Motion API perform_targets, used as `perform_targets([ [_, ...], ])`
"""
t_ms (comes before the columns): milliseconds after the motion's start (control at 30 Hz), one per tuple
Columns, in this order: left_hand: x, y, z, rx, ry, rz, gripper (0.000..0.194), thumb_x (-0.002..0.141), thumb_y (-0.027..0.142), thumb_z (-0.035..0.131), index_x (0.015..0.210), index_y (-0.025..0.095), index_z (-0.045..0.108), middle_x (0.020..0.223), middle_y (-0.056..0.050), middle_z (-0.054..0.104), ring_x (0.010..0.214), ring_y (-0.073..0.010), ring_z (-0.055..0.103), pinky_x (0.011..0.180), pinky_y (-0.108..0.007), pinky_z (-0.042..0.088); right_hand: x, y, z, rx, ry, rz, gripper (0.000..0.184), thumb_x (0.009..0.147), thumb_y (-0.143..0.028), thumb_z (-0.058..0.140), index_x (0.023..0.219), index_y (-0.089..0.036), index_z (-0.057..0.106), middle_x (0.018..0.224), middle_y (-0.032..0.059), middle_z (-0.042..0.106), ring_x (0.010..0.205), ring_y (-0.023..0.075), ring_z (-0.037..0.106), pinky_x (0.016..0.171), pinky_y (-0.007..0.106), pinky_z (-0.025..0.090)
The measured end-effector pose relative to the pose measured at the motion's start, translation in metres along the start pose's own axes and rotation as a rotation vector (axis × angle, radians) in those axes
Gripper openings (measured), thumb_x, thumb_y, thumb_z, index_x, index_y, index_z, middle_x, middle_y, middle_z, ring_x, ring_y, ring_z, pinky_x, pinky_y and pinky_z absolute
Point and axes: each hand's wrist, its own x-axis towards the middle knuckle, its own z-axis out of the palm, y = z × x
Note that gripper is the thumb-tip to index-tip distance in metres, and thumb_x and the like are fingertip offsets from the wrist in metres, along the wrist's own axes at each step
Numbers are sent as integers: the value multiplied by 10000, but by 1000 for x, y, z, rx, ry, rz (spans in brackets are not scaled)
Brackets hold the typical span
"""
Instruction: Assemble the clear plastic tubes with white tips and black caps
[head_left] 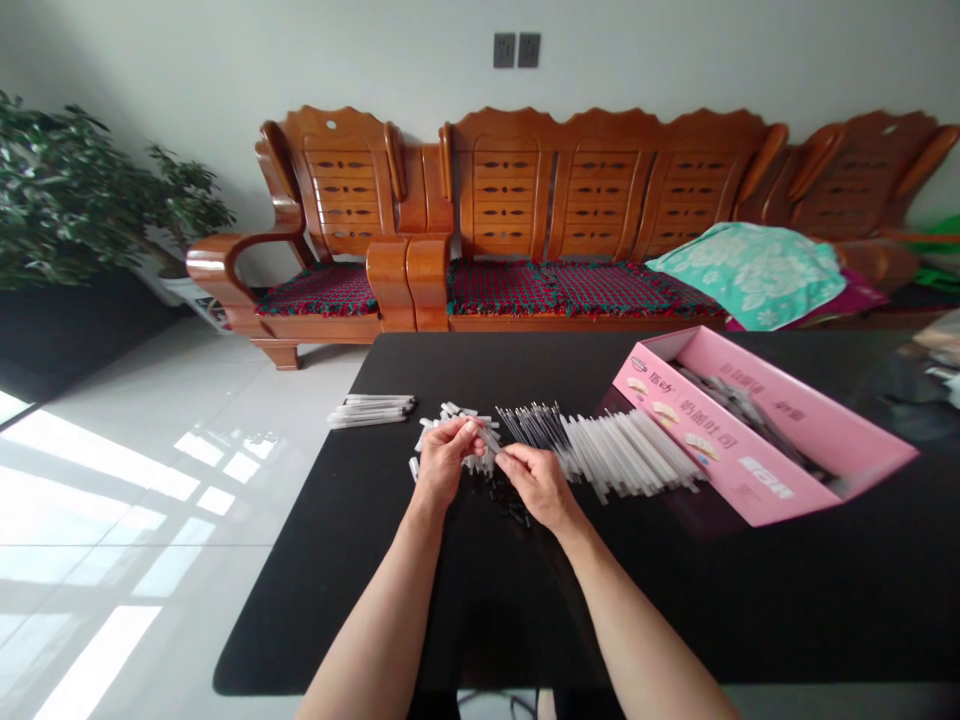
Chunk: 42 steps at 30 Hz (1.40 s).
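Note:
My left hand (444, 464) pinches a thin clear plastic pen barrel (484, 436) between finger and thumb. The barrel's far end reaches my right hand (537, 486), whose fingertips are close to it; whether they grip it is hard to tell. Beyond my hands lies a fanned row of clear pen barrels and ink refills (600, 455). A loose heap of white pen parts (457, 425) sits partly hidden behind my left hand. Small black pen parts (506, 500) lie by my right hand. A tidy bundle of finished pens (373, 410) lies to the left.
All this lies on a black table (480, 620). An open pink cardboard box (739, 430) holding dark pens stands to the right. A wooden bench (592, 220) with cushions is beyond the table's far edge, and a potted plant (67, 195) stands at far left.

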Motion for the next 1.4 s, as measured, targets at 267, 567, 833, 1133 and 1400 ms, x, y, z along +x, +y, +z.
perform_targets([
  [267, -3, -1, 5, -24, -77, -1, 271, 731, 360, 812, 832, 113, 763, 618, -22, 640, 528, -91, 556, 542, -208, 455, -4, 1, -10, 304, -168, 99, 399, 977, -465, 440, 790, -164, 623, 485, -67, 366, 427, 93, 283, 462, 244, 216],
  [567, 0, -1, 2, -5, 96, -20, 304, 671, 377, 845, 774, 106, 754, 560, -12, 623, 477, -80, 542, 500, -191, 448, 0, -5, 7, -428, 98, -154, 314, 975, -295, 450, 731, -168, 600, 572, 19, 542, 536, 123, 442, 562, 279, 236],
  [833, -2, -2, 6, -8, -10, 4, 294, 708, 382, 825, 813, 115, 758, 587, -12, 636, 500, -84, 553, 529, -205, 467, -2, 3, -7, 281, -139, 108, 435, 1000, -480, 390, 829, -159, 628, 484, -57, 396, 418, 104, 310, 449, 246, 229],
  [1133, -1, -2, 6, -1, 175, -12, 324, 655, 396, 849, 765, 106, 753, 547, -8, 619, 472, -86, 545, 498, -198, 447, 0, -7, 7, -571, 110, -241, 318, 990, -243, 421, 761, -155, 624, 613, 55, 594, 580, 135, 489, 590, 283, 256],
  [1400, -2, 0, 3, 2, -80, 23, 289, 748, 389, 794, 842, 118, 755, 594, -12, 629, 511, -99, 552, 527, -223, 473, -2, 0, -8, 387, -209, 158, 408, 976, -488, 442, 829, -157, 630, 483, -48, 463, 403, 94, 325, 432, 238, 226],
])
